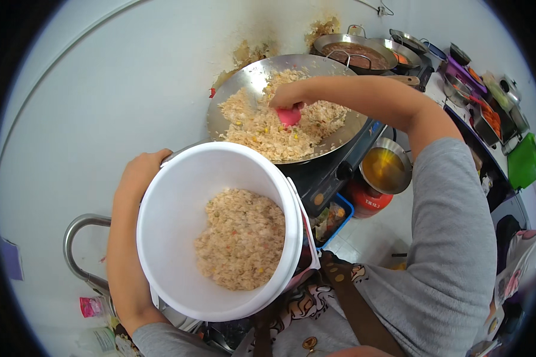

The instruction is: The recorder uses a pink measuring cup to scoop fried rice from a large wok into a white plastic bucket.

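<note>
Fried rice (272, 138) with bits of corn lies in a large steel wok (250, 71) on a stove. Above the rice, my right hand (288, 98) grips a pink scoop (289, 117) that touches the rice. A white plastic bucket (169, 214), partly filled with more fried rice (241, 241), is tilted in front of my body, its rim close to the wok's near edge. My left arm wraps round the bucket's left side, and my left hand (149, 165) is at the wok's long handle (187, 149), its fingers closed round the end.
Behind the wok on the right stand pans of food (357, 51). A pot of yellowish liquid (384, 167) sits above a red gas cylinder (370, 201). Below the stove is a blue-rimmed basket (346, 218). Trays and bowls line the counter at right, near a green board (525, 163). A metal pipe (73, 241) curves at left.
</note>
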Available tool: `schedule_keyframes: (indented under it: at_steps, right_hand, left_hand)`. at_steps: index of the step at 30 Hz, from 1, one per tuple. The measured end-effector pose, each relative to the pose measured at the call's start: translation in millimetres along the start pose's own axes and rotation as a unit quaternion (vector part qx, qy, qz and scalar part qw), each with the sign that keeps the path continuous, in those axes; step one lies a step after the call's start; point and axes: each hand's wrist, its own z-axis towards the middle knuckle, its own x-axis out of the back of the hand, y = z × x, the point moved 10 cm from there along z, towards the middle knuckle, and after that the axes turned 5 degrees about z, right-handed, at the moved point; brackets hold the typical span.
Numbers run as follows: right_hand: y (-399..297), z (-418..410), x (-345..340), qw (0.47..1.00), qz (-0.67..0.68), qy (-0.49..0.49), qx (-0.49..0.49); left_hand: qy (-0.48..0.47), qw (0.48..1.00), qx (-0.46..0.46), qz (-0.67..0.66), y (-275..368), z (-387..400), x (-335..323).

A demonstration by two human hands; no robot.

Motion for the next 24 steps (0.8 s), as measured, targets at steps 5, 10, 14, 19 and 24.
schedule_keyframes:
  at_steps: [5, 10, 14, 19, 24]
  right_hand:
    - [24.3, 20.0, -4.6, 0.961, 0.272, -0.042, -0.002]
    - [21.6, 10.0, -5.2, 0.899, 0.435, -0.047, 0.035]
    - [26.5, -4.0, 10.8, 0.88, 0.471, -0.049, 0.046]
    - [36.6, -21.6, 36.1, 0.843, 0.529, -0.012, 0.098]
    - [37.2, -52.9, 52.6, 0.84, 0.52, 0.003, 0.152]
  left_hand:
    - [-0.008, 1.0, 0.011, -0.022, 4.9, -3.0, 3.0]
    - [-0.013, 1.0, 0.004, -0.017, 5.5, -2.2, 1.4]
    - [-0.012, 1.0, -0.001, -0.022, 3.4, 1.2, 0.3]
    - [-0.009, 1.0, 0.002, -0.024, 5.5, -0.3, 1.7]
    - [-0.006, 1.0, -0.003, -0.03, 1.6, -0.2, -1.6]
